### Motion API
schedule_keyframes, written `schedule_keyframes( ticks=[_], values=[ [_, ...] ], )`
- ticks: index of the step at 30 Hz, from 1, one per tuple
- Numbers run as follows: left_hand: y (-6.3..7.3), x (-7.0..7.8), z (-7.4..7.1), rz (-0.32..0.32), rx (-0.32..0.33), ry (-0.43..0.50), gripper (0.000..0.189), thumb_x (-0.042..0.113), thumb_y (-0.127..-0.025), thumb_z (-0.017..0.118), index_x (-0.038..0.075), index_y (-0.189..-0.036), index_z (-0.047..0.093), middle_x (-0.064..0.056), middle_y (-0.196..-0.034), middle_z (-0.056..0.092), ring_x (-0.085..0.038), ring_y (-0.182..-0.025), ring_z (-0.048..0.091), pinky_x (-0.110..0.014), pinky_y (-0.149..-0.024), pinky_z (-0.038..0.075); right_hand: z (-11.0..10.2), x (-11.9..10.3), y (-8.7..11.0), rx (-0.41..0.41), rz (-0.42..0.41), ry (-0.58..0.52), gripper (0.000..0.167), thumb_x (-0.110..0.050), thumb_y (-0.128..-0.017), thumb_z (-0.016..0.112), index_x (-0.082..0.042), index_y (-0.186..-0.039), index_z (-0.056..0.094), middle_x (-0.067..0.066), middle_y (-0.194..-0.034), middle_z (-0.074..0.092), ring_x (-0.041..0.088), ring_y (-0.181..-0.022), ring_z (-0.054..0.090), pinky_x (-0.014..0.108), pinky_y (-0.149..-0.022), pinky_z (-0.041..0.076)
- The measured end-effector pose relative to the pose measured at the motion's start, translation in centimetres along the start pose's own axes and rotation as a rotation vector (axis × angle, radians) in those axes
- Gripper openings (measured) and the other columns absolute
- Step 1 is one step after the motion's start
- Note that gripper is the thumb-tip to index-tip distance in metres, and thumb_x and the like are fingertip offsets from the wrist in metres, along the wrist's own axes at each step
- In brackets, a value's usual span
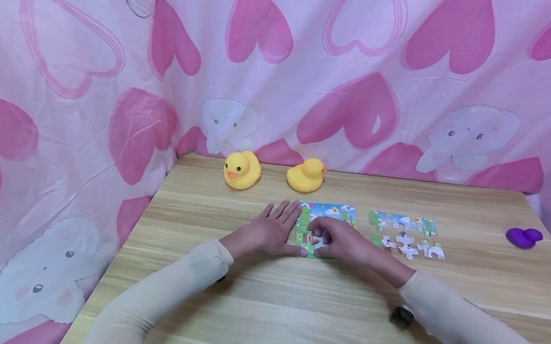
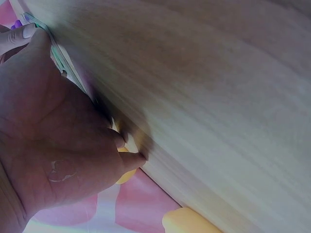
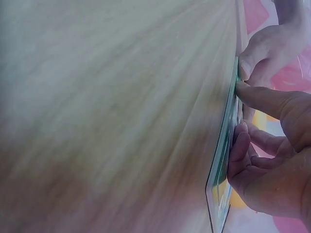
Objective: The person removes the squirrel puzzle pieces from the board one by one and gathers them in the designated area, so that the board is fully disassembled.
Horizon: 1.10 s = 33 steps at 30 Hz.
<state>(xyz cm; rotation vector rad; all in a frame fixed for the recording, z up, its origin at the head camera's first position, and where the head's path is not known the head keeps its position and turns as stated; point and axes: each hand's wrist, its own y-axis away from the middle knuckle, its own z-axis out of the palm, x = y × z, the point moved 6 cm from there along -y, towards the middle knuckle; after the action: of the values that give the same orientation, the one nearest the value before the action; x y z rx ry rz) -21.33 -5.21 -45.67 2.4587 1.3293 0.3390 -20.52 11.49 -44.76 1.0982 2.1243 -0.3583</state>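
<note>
The person wears long cream-coloured sleeves. The left sleeve [image 1: 170,281], on the side of the worktop's [image 1: 264,317] left edge, is plain, fairly close-fitting and softly creased at the elbow, ending at the wrist. The right sleeve [image 1: 477,325], toward the right edge, matches it in colour and shows shallow wrinkles along the forearm. Below its cuff sits a small, black, box-shaped device [image 1: 401,317]; under the left one only a black sliver [image 1: 220,278] shows. The left hand [image 1: 273,231] and right hand [image 1: 345,242] are bare. A thin, pale, ring-like outline [image 2: 62,171] appears on the left palm.
</note>
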Motion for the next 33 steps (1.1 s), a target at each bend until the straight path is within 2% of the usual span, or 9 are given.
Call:
schedule_keyframes(
  ticks=[5,13,20,26,31,33],
  values=[
    [-0.1,0.0,0.0,0.002,0.006,-0.008,0.114,0.084,-0.096,0.042,0.013,-0.171,-0.004,-0.006,-0.181,-0.009,-0.031,-0.168,-0.005,-0.057,-0.136,0.005,-0.1,-0.1,-0.2,-0.014,0.007,-0.003,0.055,-0.011,-0.081,0.091,-0.007,-0.129,0.064,0.004,-0.106,0.067,0.014,-0.092,0.061,0.026,-0.08,0.054],
    [-1.0,-0.6,1.0,-0.025,-0.05,-0.012,0.116,0.088,-0.094,0.037,0.018,-0.169,-0.014,-0.001,-0.178,-0.021,-0.027,-0.167,-0.015,-0.055,-0.136,-0.003,-0.2,-0.5,-0.6,-0.056,0.035,0.03,0.052,-0.014,-0.079,0.093,-0.008,-0.123,0.066,0.002,-0.102,0.065,0.015,-0.09,0.059,0.028,-0.079,0.053],
    [-1.3,-0.7,1.2,-0.024,-0.04,-0.012,0.119,0.091,-0.091,0.038,0.018,-0.17,-0.013,-0.001,-0.179,-0.02,-0.027,-0.167,-0.014,-0.057,-0.136,-0.002,-0.3,-0.3,-0.4,-0.024,0.034,0.055,0.052,-0.014,-0.079,0.092,-0.009,-0.124,0.067,0.001,-0.101,0.067,0.014,-0.088,0.059,0.028,-0.076,0.053],
    [-1.7,-0.8,1.6,-0.026,-0.04,0.002,0.123,0.093,-0.088,0.04,0.019,-0.169,-0.015,0.0,-0.178,-0.021,-0.027,-0.167,-0.015,-0.057,-0.135,-0.003,-1.3,-0.1,1.6,0.058,0.067,0.131,0.057,-0.021,-0.08,0.092,-0.013,-0.131,0.068,-0.001,-0.109,0.069,0.013,-0.088,0.058,0.029,-0.076,0.052],
    [-1.9,-0.9,1.7,-0.028,-0.035,0.01,0.124,0.094,-0.087,0.041,0.02,-0.169,-0.015,0.001,-0.178,-0.021,-0.026,-0.167,-0.015,-0.057,-0.135,-0.003,-3.0,0.7,4.7,0.092,0.105,0.139,0.058,-0.02,-0.081,0.092,-0.018,-0.133,0.067,-0.003,-0.112,0.068,0.016,-0.091,0.059,0.027,-0.075,0.055],
    [-1.8,-0.9,1.6,-0.028,-0.03,0.012,0.123,0.093,-0.088,0.042,0.02,-0.17,-0.014,0.001,-0.179,-0.02,-0.027,-0.167,-0.015,-0.057,-0.135,-0.003,-3.7,1.2,6.2,0.108,0.1,0.15,0.058,-0.018,-0.081,0.092,-0.018,-0.133,0.067,-0.003,-0.11,0.067,0.016,-0.087,0.058,0.025,-0.071,0.054]
  ],
)
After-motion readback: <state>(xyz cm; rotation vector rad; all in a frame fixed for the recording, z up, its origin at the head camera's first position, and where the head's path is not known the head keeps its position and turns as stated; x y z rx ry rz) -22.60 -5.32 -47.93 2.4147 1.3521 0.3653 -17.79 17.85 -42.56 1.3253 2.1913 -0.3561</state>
